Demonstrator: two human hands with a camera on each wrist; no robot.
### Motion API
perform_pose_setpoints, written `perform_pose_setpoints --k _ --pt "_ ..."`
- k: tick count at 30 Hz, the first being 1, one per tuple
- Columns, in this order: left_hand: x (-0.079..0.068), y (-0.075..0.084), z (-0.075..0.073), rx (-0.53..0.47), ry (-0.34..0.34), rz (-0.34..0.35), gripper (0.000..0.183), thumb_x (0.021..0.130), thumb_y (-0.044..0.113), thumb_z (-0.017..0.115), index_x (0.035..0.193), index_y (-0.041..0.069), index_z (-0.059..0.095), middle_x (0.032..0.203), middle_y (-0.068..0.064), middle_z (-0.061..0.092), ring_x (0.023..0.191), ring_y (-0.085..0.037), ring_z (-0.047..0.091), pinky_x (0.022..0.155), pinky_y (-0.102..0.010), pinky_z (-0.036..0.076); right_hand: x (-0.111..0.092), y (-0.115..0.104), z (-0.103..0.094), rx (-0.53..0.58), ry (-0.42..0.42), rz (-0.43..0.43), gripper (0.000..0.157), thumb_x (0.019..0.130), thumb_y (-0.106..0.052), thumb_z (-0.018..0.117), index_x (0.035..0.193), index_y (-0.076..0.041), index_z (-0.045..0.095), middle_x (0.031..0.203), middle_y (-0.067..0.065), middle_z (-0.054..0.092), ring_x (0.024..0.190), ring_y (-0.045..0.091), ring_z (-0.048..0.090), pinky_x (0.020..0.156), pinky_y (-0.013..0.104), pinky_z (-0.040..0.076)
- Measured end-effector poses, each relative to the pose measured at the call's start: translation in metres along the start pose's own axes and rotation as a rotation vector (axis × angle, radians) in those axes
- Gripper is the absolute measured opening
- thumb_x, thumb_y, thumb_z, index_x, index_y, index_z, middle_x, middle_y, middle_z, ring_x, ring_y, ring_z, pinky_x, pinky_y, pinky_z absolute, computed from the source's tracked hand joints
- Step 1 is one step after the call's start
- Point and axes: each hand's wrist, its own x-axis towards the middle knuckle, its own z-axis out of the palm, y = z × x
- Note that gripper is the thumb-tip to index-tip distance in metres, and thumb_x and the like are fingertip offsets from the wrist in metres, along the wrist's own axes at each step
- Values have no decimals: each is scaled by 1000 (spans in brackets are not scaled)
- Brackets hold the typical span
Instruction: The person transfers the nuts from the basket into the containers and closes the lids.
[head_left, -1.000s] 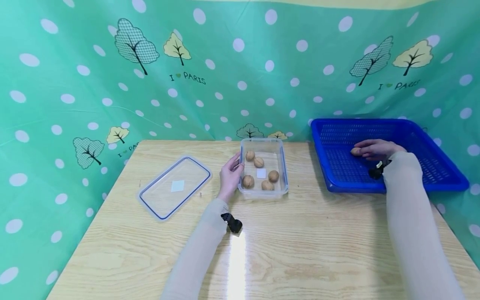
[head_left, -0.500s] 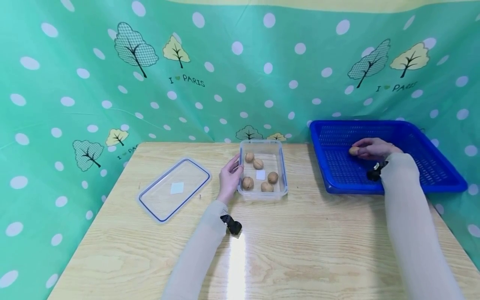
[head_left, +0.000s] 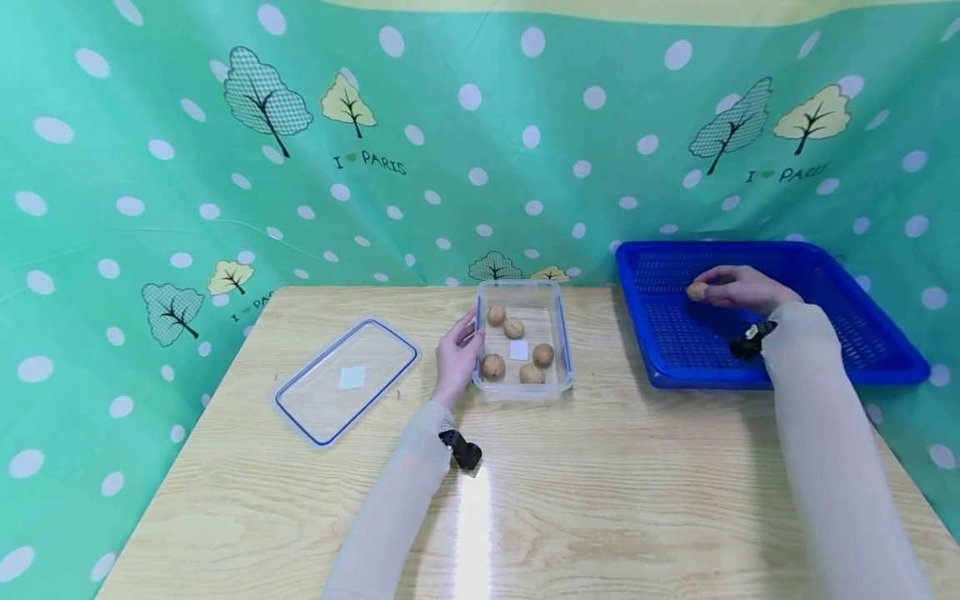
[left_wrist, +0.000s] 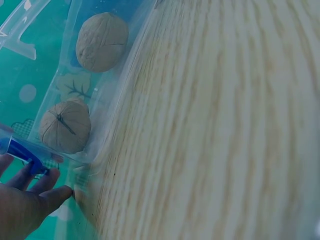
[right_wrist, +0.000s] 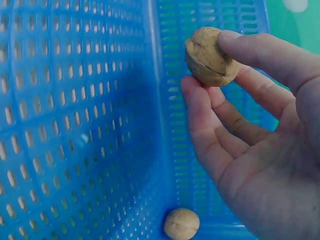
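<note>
In the head view my right hand (head_left: 746,288) pinches a walnut (head_left: 697,292) between thumb and fingers, over the inside of the blue basket (head_left: 651,367). The right wrist view shows the thumb on top of this brown, ridged walnut (right_wrist: 212,57) and fingertips below it. A second walnut (right_wrist: 181,224) lies at the basket's inner edge. My left hand (head_left: 454,360) rests against the left side of a clear plastic container (head_left: 525,390), its fingers at a blue-edged flap (left_wrist: 22,151). Several walnuts (head_left: 513,327) lie inside the container, around a small pale square.
A clear lid (head_left: 311,417) with a blue seal and a pale square lies left of the container on the wooden table (head_left: 600,500). A green dotted curtain (head_left: 420,100) hangs close behind the table. The basket's raised walls surround my right hand.
My right hand has lifted slightly and moved a little left with the walnut in its fingers. The left hand, container and lid stay in place.
</note>
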Motion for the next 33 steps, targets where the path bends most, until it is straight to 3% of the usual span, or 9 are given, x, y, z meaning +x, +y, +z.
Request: perform_pose_setpoints --k 4,9,16,20,21,28,31,33 --pt "0 0 0 -4 -2 -4 46 94 2 55 138 10 54 130 -20 58 117 -29 57 96 -36 48 -4 -8 0 25 12 -9 49 98 -23 59 132 10 46 115 12 62 99 16 61 85 36 52" --pt "-2 1 -1 -13 -6 -9 46 94 1 54 139 10 52 132 -20 56 119 -29 55 97 -37 47 -10 -16 1 53 14 -36 49 98 -24 58 133 8 44 117 9 60 99 10 60 89 37 51" --pt "-2 2 -3 -16 -32 -2 46 95 0 53 141 5 49 134 -23 53 121 -35 53 99 -41 45 -20 -24 6 27 39 -64 50 98 -29 57 134 4 47 123 14 57 103 13 59 85 27 51" --pt "-10 19 -4 2 -52 -8 46 95 -2 52 141 -1 47 134 -27 52 121 -37 52 98 -41 45 -26 -30 9 23 46 -100 46 99 -25 56 134 3 48 124 15 55 100 7 58 85 25 51" --pt "-13 25 -4 6 -53 -12 46 95 -3 51 140 -2 46 134 -28 51 121 -37 52 98 -41 45 -27 -33 10 20 47 -113 45 99 -24 57 134 2 48 125 16 55 100 7 57 86 26 50" --pt "-11 21 -4 0 -54 -20 46 95 -2 52 141 3 48 135 -25 51 122 -35 51 100 -41 44 -33 -68 22 -52 51 -183 38 97 -21 59 131 -5 55 123 13 59 104 18 55 86 27 46" --pt "-15 35 -5 5 -86 -26 47 95 -4 50 141 -2 45 136 -28 48 123 -37 50 100 -41 44 -34 -83 27 -55 50 -194 38 96 -21 61 131 -7 56 123 10 59 105 18 53 85 26 43" --pt "-13 30 -4 5 -92 -23 47 94 -4 50 141 -1 45 137 -28 48 123 -37 50 99 -41 45 -35 -92 32 -49 45 -206 37 96 -22 62 130 -8 56 123 9 59 107 18 52 85 25 42"
